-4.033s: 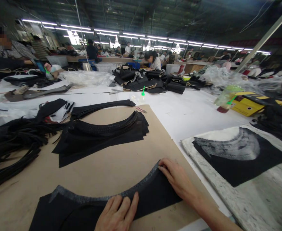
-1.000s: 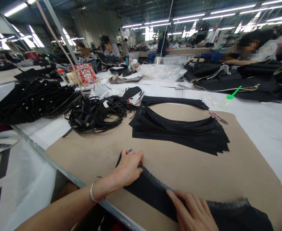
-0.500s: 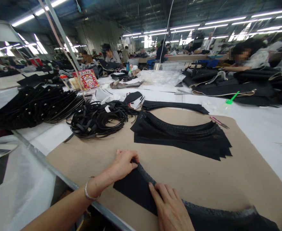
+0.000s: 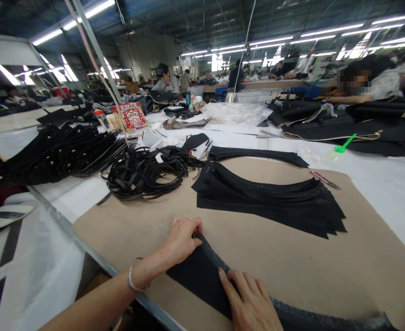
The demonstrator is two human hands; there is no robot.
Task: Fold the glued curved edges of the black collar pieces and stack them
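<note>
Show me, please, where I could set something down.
The tan flat board lies bare between the stacked black curved-edge sheets and the single black curved-edge sheet in the foreground. Coiled black thin strips crowd its far-left side.

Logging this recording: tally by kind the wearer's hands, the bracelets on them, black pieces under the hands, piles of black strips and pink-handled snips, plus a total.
Left hand and right hand: 2
Bracelet: 1
Black piece under the hands: 1
Pile of black strips: 1
Pink-handled snips: 1
Total: 6
</note>
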